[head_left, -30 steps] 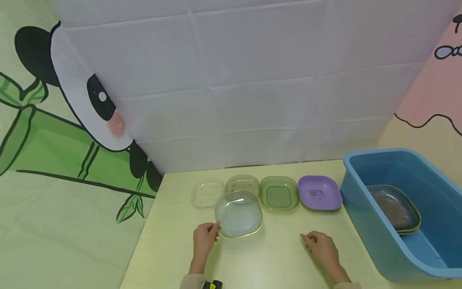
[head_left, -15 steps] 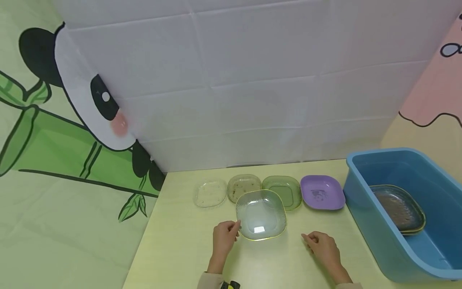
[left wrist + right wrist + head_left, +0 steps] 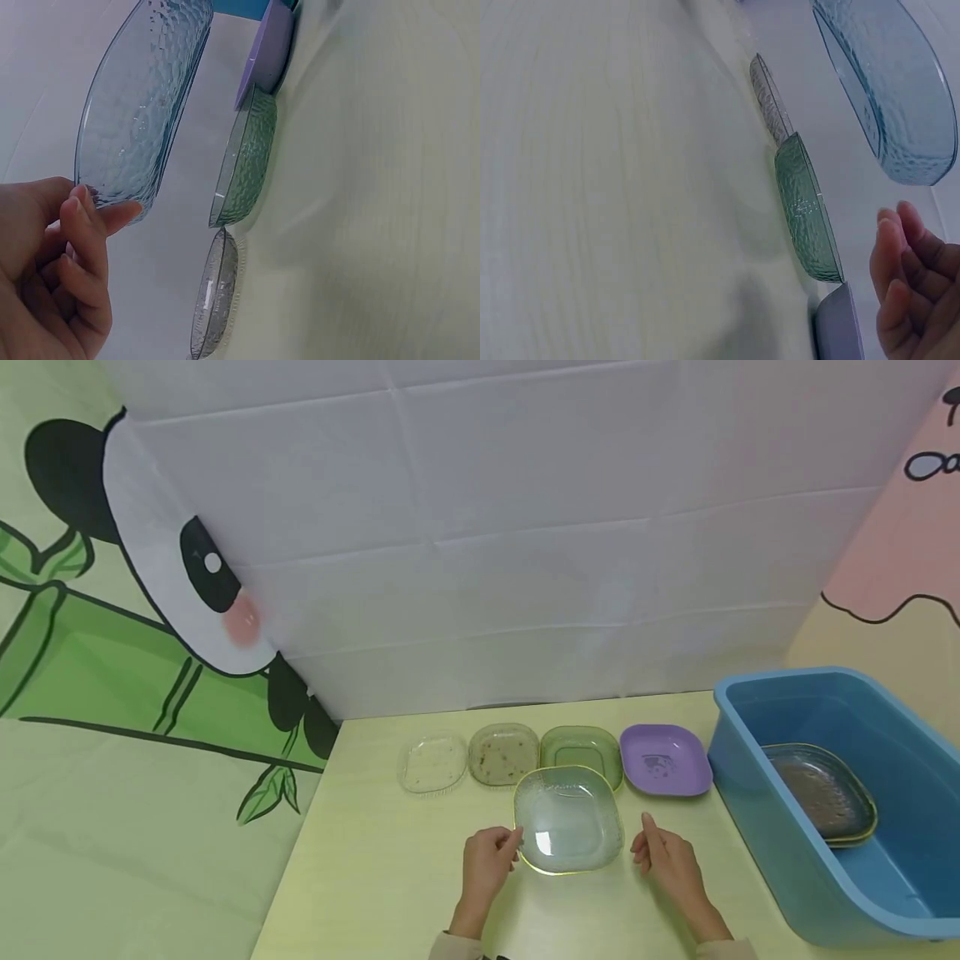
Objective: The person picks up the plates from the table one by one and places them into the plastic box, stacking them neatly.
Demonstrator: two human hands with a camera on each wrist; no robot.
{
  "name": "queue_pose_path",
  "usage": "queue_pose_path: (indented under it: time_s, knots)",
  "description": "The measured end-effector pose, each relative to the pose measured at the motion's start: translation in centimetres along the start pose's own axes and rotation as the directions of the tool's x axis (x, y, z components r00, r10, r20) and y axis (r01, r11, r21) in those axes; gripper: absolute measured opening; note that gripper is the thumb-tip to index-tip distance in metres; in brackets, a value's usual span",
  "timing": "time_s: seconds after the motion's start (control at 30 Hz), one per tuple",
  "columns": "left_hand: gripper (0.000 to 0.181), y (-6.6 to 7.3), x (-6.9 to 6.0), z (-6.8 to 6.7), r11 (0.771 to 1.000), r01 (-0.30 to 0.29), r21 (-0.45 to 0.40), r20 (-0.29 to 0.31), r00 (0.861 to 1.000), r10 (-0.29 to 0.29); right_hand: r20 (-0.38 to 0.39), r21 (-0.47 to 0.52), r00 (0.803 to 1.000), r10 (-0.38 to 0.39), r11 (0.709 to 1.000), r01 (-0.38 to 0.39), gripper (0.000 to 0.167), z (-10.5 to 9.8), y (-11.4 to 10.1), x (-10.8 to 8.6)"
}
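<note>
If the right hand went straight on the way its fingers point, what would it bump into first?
Most likely the clear bluish plate held by the left hand; the right hand points toward its edge, though depth is hard to judge.

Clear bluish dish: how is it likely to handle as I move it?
Likely stiff: the clear bluish dish shows no sag though the left hand pinches only one edge. It may tip, since the opposite side hangs unsupported. Its glossy, see-through look suggests it could be slippery, perhaps fragile.
</note>
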State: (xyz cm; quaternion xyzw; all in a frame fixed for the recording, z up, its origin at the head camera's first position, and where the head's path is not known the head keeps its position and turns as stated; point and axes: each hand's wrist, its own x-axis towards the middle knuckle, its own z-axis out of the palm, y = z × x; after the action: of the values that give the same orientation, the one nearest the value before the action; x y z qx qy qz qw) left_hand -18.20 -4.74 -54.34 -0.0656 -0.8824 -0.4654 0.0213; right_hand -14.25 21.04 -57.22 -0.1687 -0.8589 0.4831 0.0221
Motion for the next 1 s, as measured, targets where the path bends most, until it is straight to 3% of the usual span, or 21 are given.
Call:
queue_pose_path:
  time_s: [0.23,0.7,1.0]
  knots:
    - [0.030,0.0,-0.6,1.0,1.000,0.001,-0.010,0.017,1.000,-0.001,0.056,0.019,0.998,0.015,1.000,-0.016,0.060,0.1,-0.5,-0.6]
    - [0.030,0.2,-0.8,1.4,1.000,-0.017,-0.010,0.009,1.000,0.017,0.058,-0.017,0.998,-0.020,1.000,0.021,0.058,0.4,-0.6,-1.1]
    - [0.033,0.2,-0.7,1.2,0.999,-0.019,-0.026,0.012,1.000,0.019,0.087,-0.208,0.992,-0.096,0.972,0.112,0.044,0.8,-0.7,-0.8]
